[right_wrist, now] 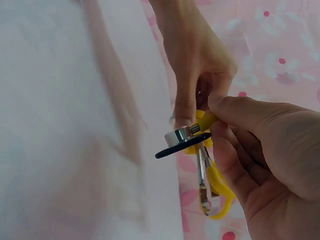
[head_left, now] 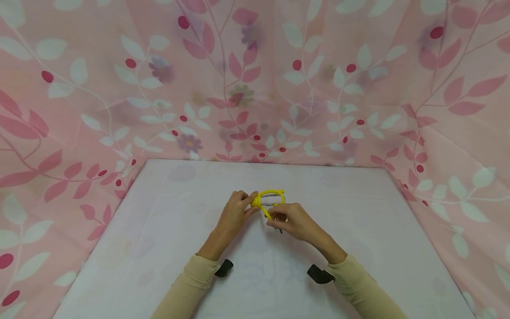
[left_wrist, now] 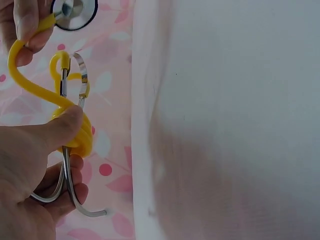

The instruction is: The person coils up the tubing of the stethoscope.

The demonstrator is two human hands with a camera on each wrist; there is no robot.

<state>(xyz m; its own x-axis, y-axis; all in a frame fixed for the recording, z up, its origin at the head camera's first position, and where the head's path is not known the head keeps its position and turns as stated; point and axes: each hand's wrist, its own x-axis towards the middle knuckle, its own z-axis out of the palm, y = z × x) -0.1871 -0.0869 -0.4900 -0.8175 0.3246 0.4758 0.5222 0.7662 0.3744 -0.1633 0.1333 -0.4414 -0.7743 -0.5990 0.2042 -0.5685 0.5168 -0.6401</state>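
Note:
Both hands hold a stethoscope with yellow tubing, raised over the white table. My left hand [head_left: 233, 212] grips it where the yellow tubing [left_wrist: 85, 139] is wound in several turns round the metal ear tubes. The thumb presses on the coil, and the bent ear tube ends [left_wrist: 91, 213] stick out past the fingers. My right hand [head_left: 295, 220] pinches the tubing's end beside the chestpiece [right_wrist: 179, 139], a silver disc with a black rim. Between the hands, a length of tubing runs from the coil to that pinch. A yellow loop [head_left: 283, 195] stands out beyond the coil.
A white cloth-covered table [head_left: 263, 279] lies beneath the hands. Pink floral fabric [head_left: 255, 88] hangs behind it and along both sides. Black wrist-worn devices [head_left: 320, 274] jut inward from the sleeves.

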